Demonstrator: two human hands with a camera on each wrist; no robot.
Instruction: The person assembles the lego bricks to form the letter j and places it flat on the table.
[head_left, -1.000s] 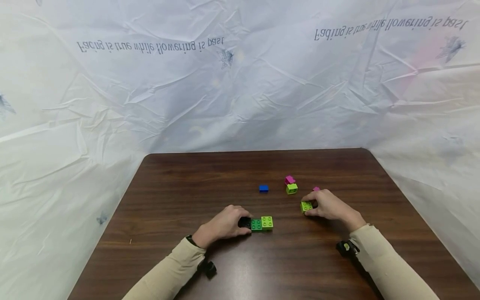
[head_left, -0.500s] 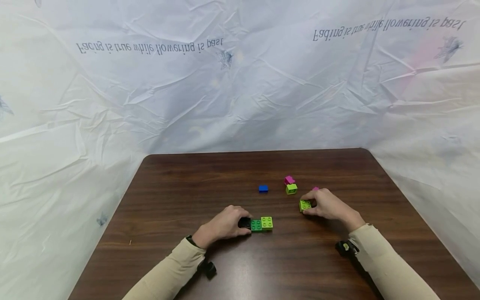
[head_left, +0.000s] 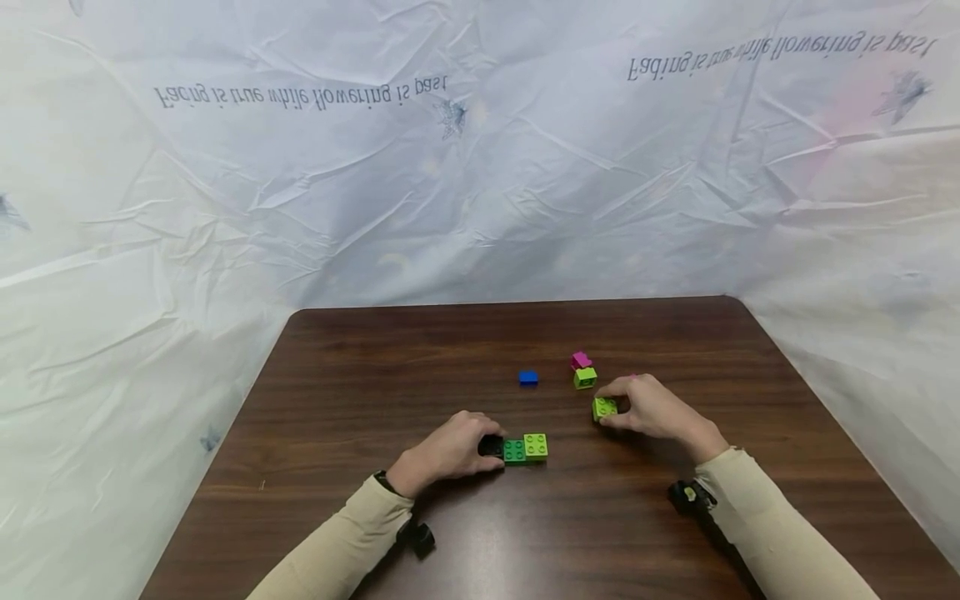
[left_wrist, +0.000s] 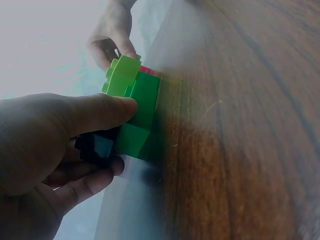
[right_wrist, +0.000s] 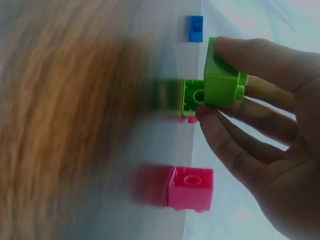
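My left hand (head_left: 453, 447) grips the left end of a small toy-brick build on the table. That build has a green brick (left_wrist: 145, 102) at the bottom, with a black brick (left_wrist: 97, 148) and a lime brick (head_left: 536, 446) standing higher at its two ends. In the left wrist view my thumb presses the build's side. To the right, my right hand (head_left: 652, 408) pinches a separate lime brick (right_wrist: 221, 82) between thumb and fingertips, its studs turned towards the palm in the right wrist view. This brick is apart from the build.
Beyond my hands lie a blue brick (head_left: 528, 378), a loose lime brick (head_left: 585, 379) on its side and a pink brick (head_left: 581, 360) behind it. Another pink brick (right_wrist: 191, 189) lies behind my right hand. The brown table (head_left: 375, 358) ends at a white sheet (head_left: 480, 208).
My right hand has shifted slightly left with the lime brick, towards the build. My left hand and the build have stayed in place.
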